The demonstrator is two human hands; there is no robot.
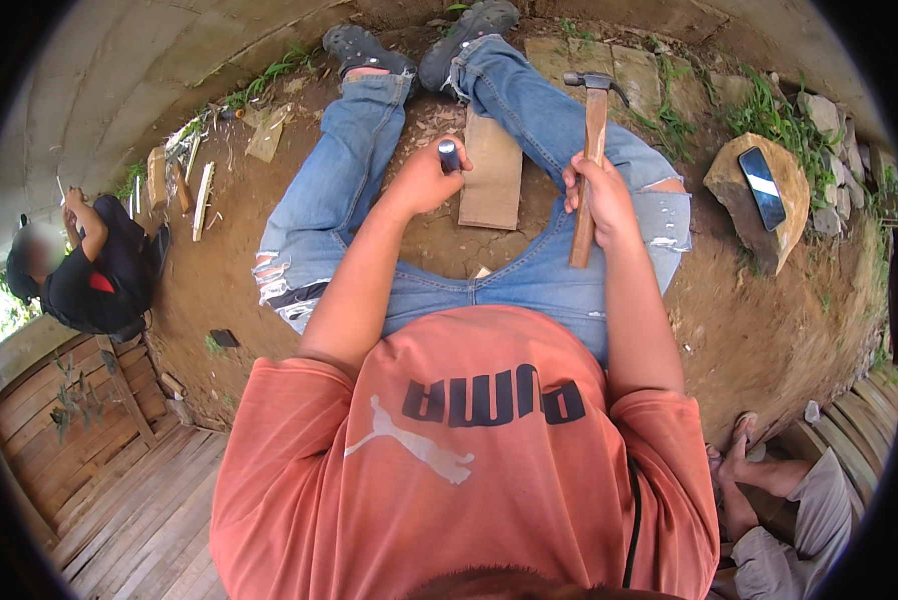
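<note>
My right hand [603, 196] grips a claw hammer [596, 120] by its brown wooden handle, with the metal head pointing away from me above my right knee. Closed around a short dark rod-shaped tool with a shiny metal end cap [449, 152] is my left hand [427, 182]. The lower part of that tool is hidden by the fist, so its kind does not show. Between my legs a flat wooden board [492, 180] lies on the dirt, just right of my left hand. The hammer is apart from both the board and the capped tool.
A phone [762, 188] rests on a big rock [784, 230] at the right. Wood pieces [204, 200] lie on the ground at left, near a crouching person in dark clothes [104, 260]. Another person's bare legs [769, 478] show at lower right. Concrete wall [219, 50] stands ahead.
</note>
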